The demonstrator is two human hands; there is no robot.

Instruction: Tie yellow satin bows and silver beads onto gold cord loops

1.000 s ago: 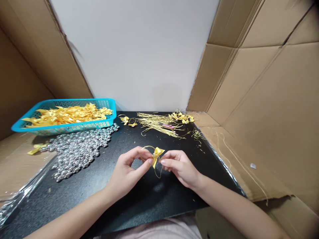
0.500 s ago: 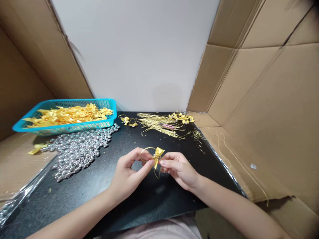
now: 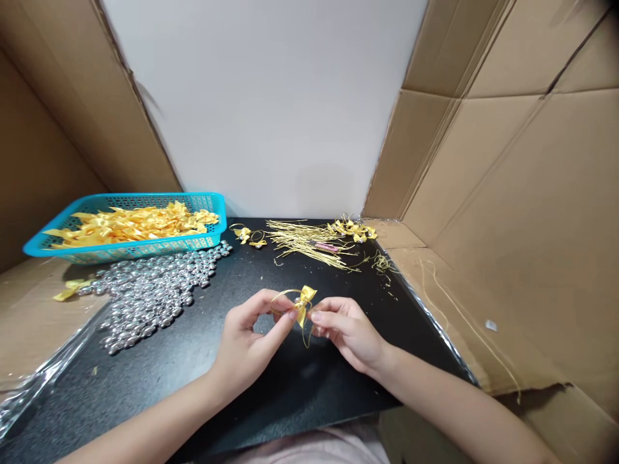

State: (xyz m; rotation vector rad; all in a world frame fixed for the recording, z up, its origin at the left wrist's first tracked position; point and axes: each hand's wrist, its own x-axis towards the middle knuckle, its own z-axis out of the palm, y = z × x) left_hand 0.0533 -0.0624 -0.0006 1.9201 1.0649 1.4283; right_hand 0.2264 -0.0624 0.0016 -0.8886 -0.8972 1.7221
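My two hands meet above the front middle of a black table (image 3: pixel 217 393), a yellow bow (image 3: pixel 306 298) between them. My left hand (image 3: pixel 246 335) pinches the bow near its knot, thumb and forefinger pressed together at their tips, with a rounded gap left behind them. A thin gold string (image 3: pixel 286 292) arches from the bow over these fingertips and also hangs in a small curve below it. My right hand (image 3: pixel 355 332), just beside the bow, has thumb and forefinger closed on the string; its other fingers are curled under, and their exact hold I cannot tell.

Left side: a blue basket (image 3: pixel 120 248) with perforated walls holds a heap of bows (image 3: pixel 130 225). In front of it silver beads (image 3: pixel 149 293) are spread in a broad patch, and a loose bow (image 3: pixel 72 289) lies at the patch's left edge.

Far edge: two bows with string loops, a left one (image 3: pixel 244 234) and a right one (image 3: pixel 258 243), lie near each other. To their right is a pile of cut strings (image 3: pixel 300 240), with a pink tool (image 3: pixel 327 247) lying on it. Beyond, a cluster of strung bows (image 3: pixel 356 230) lies by the corner, near a tangle of scraps (image 3: pixel 383 260).

Surround: cardboard (image 3: pixel 527 193) stands at both sides, a white panel (image 3: pixel 265 109) behind.
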